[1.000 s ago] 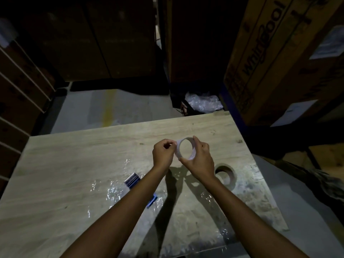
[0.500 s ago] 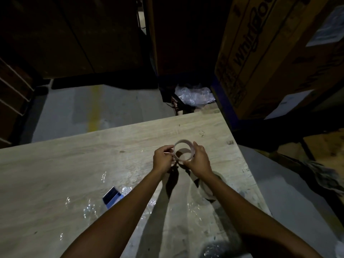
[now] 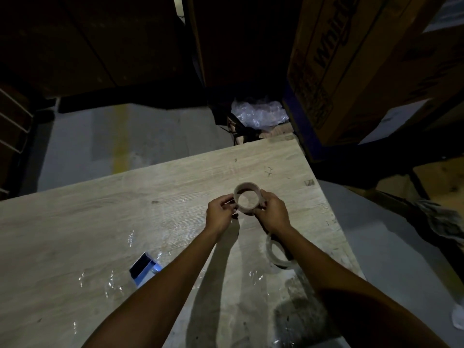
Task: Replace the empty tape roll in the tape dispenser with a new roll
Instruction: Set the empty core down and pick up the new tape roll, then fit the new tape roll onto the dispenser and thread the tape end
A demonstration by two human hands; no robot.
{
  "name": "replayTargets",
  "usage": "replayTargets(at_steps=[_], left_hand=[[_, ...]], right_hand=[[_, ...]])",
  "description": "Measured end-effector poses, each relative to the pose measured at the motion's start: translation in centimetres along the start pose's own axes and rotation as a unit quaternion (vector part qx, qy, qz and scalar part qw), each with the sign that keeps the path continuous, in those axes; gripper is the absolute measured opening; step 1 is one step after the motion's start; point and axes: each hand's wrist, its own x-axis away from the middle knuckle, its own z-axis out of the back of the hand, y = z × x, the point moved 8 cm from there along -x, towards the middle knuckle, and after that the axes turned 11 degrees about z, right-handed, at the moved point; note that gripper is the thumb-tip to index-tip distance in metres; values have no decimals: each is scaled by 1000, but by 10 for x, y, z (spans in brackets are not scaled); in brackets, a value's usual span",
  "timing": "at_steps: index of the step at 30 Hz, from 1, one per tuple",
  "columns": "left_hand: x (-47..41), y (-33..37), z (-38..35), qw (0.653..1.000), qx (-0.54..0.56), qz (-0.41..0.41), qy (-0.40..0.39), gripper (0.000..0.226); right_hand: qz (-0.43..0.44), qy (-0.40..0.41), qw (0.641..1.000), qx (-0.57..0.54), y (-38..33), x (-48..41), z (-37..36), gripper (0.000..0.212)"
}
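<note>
A roll of clear tape [image 3: 247, 189] is held just above the wooden table [image 3: 100, 217], its opening facing me. My right hand [image 3: 272, 213] grips the roll's right side with thumb and curled fingers. My left hand [image 3: 219, 213] pinches at the roll's left edge, where a thin strip of tape shows between the fingertips. A second ring, a tape roll or core [image 3: 278, 252], lies flat on the table partly under my right forearm. A blue tape dispenser [image 3: 144, 268] lies on the table left of my left forearm, partly hidden by it.
Crinkled clear film [image 3: 118, 282] lies spread on the table around the dispenser. Large cardboard boxes [image 3: 351, 59] stand close beyond the table's far right corner, with a clear plastic bag [image 3: 258, 111] on the floor beside them. Grey floor lies past the far edge.
The roll has tipped so its opening faces me more squarely, and both hands shifted slightly forward and right. My view swung left, bringing the second ring out from under my right arm.
</note>
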Motion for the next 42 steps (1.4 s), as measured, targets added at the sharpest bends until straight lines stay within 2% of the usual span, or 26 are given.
replayTargets(at_steps=[4,8,14,18,26,29,32,36,42], left_hand=[[3,2,0,1000,-15,-11,-19,41],[9,-2,3,1000,-11,-4,-25,46],[27,-21,18,999,33,11,-31,43],[47,-47,20,997,58,43,-36,38],[82,-75,-4,996,4,41,-76,31],[91,-82,-2,997,-3,41,-73,28],[100,-81,10,998,-6,26,-55,22],[104,-70,27,999,15,17,-37,19],[116,-56,65,1000,-3,-15,20,18]], right_hand=[[-8,-3,1000,-6,-3,1,3,48],[-35,24,999,-21,-2,10,15,66],[-39,55,998,-15,15,53,42,67],[-58,35,997,20,27,85,44,74],[-130,-20,985,108,28,126,27,124],[-138,-23,982,124,29,130,18,123],[-132,8,984,120,24,131,18,112],[-137,38,987,75,15,136,19,109],[-90,23,996,-16,-31,144,-15,114]])
